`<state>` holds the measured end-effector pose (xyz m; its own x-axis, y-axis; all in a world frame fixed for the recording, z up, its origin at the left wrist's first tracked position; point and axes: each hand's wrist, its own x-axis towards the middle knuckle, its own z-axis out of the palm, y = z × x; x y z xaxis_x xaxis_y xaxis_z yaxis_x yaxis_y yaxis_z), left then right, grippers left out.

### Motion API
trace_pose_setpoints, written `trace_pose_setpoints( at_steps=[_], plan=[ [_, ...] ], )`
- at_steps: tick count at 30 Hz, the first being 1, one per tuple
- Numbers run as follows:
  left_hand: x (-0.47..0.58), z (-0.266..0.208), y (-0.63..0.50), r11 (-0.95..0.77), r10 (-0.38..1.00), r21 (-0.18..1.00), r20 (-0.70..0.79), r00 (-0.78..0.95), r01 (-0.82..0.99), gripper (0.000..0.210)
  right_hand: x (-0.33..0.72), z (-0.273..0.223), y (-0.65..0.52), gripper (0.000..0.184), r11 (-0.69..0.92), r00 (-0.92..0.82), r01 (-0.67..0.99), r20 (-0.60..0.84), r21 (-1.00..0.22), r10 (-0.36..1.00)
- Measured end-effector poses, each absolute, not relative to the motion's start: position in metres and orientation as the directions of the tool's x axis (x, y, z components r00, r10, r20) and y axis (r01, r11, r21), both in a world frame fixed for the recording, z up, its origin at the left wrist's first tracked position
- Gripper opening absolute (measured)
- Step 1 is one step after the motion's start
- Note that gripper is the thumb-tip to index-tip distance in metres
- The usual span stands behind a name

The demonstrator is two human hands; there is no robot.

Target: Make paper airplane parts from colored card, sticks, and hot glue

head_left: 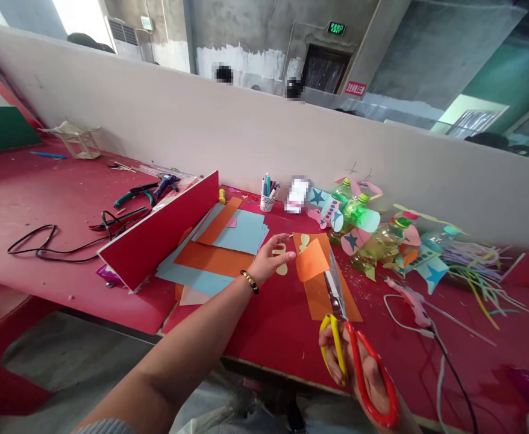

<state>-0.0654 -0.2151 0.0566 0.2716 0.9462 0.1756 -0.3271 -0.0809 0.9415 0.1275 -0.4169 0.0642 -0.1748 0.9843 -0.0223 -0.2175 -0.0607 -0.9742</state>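
Observation:
My right hand (359,361) grips scissors (335,292) with one yellow and one red handle loop, their blades pointing away from me. Beside the blades is a small orange paper piece (312,260), its right edge against them. Below it lies a larger orange sheet (321,298) on the red table. My left hand (273,259) is stretched out at the small piece's left edge, thumb and index finger apart. The thumb tip comes up to that edge; whether it touches, I cannot tell. Pale yellow paper cutouts (281,268) lie partly behind this hand.
Blue and orange sheets (241,232) are piled left, beside a red divider (165,232). A cup of pens (268,196) and decorated plastic bottles (357,211) stand at the back. A pink glue gun (411,301) with cables lies right; pliers (140,193) lie beyond the divider.

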Motion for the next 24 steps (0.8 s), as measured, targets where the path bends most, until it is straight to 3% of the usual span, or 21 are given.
trace_pose_setpoints(
  at_steps=[4, 12, 19, 24],
  plan=[
    [-0.066, 0.067, -0.219, -0.143, 0.878, 0.923, 0.285, 0.386, -0.356, 0.041, 0.133, 0.062, -0.418, 0.053, -0.086, -0.180, -0.045, -0.077, -0.995, 0.981],
    [-0.067, 0.073, -0.221, -0.042, 0.895, 0.931, 0.196, 0.400, -0.363, 0.040, 0.135, 0.071, -0.414, 0.059, -0.161, -0.185, 0.109, -0.179, -0.981, 0.966],
    [-0.074, 0.071, -0.218, 0.163, 0.812, 0.921, 0.079, 0.579, -0.354, 0.041, 0.137, 0.072, -0.410, 0.063, -0.242, -0.214, 0.201, -0.284, -0.949, 0.935],
    [-0.077, 0.065, -0.215, 0.342, 0.673, 0.879, 0.018, 0.739, -0.333, 0.040, 0.136, 0.077, -0.416, 0.072, -0.211, -0.172, 0.235, -0.254, -0.949, 0.952]
  ],
)
